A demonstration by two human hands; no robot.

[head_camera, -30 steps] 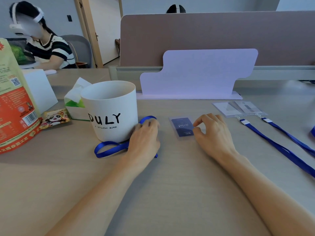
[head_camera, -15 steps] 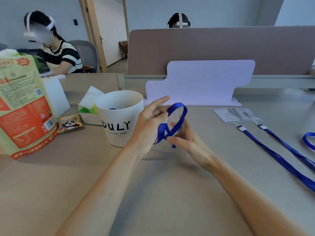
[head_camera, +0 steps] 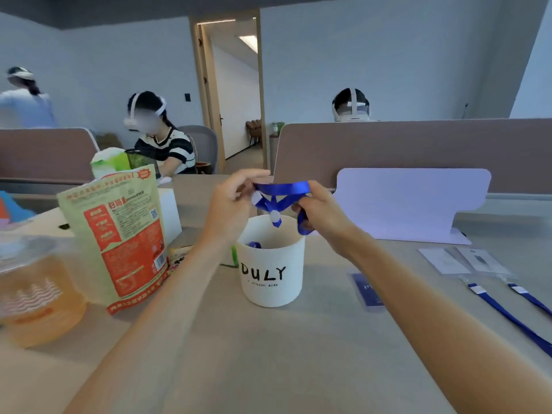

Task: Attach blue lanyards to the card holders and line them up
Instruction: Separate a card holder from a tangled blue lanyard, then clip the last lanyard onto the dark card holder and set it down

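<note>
Head view: the only view; all entries below are read from it.
Left hand (head_camera: 230, 201): raised above the white cup (head_camera: 273, 264); thumb and fingertips pinch one end of the blue lanyard (head_camera: 282, 189), near a small white fitting on it.
Right hand (head_camera: 325, 216): raised level with the left; fingers are curled round the other part of the strap, and a loop hangs out below the palm.
Blue lanyard: stretched between the two hands, in the air just above the cup's mouth; a short tail with a white fitting hangs from the middle.
Blue card holder (head_camera: 367, 291): flat on the table (head_camera: 268, 354), right of the cup, under the right forearm; nothing is attached to it.
Finished row: two clear card holders (head_camera: 445, 259) lie side by side at the right, each with a strap (head_camera: 507, 315) running toward the near edge.
Step in hand: judged to be untangling the strap and finding its clip end; attaching has not begun.
Next move calls for: bringing the clip end down to the holder's top slot, one hand steadying the holder. The clip's form is too blurred to tell.
</note>
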